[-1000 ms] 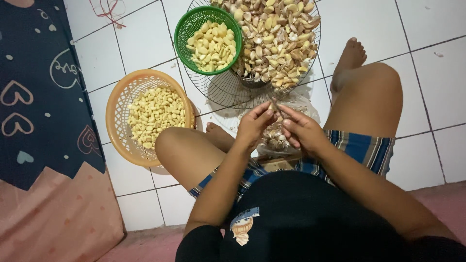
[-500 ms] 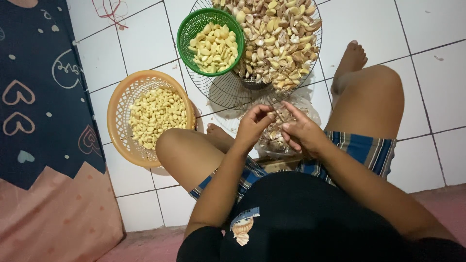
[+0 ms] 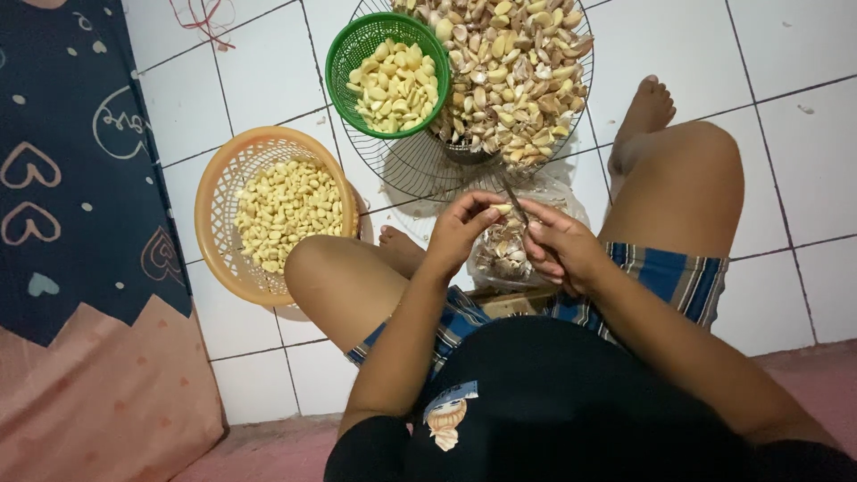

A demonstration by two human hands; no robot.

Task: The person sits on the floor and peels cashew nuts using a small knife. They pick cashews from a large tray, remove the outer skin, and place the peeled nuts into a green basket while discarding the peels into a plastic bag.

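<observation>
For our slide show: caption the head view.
Left hand holds a garlic clove, right hand a knife, beside baskets of cloves.

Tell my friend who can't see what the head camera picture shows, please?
A person sits on a white tiled floor, the left hand pinching a garlic clove and the right hand working a small knife. Ahead sit an orange basket and green basket of peeled cloves.
</observation>
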